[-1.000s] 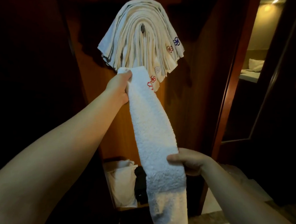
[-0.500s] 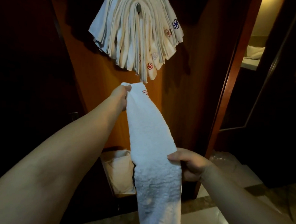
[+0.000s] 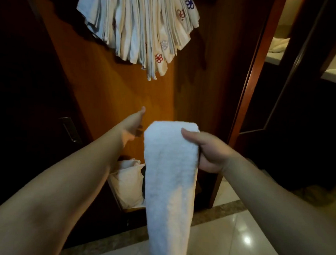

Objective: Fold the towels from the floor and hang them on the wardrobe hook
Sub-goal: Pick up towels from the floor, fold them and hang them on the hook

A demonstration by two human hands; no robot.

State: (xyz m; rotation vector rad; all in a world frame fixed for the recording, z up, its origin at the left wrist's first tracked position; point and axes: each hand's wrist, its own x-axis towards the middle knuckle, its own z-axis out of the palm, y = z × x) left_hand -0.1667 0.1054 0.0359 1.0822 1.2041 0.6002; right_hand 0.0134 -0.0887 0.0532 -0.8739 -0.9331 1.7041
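White folded towel (image 3: 170, 177) pinched by right hand (image 3: 210, 151) fingers, left hand (image 3: 133, 124) fingers apart, beside it

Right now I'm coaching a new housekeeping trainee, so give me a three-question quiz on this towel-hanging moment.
1. True or false: the left hand grips the white towel.
2. Which hand holds the folded towel? A) left B) right C) both
3. Fill in: the hung towels sit ____ the held towel in the head view.

Key: 1 false, the left hand is open beside it. 2 B, the right hand grips its top fold. 3 above.
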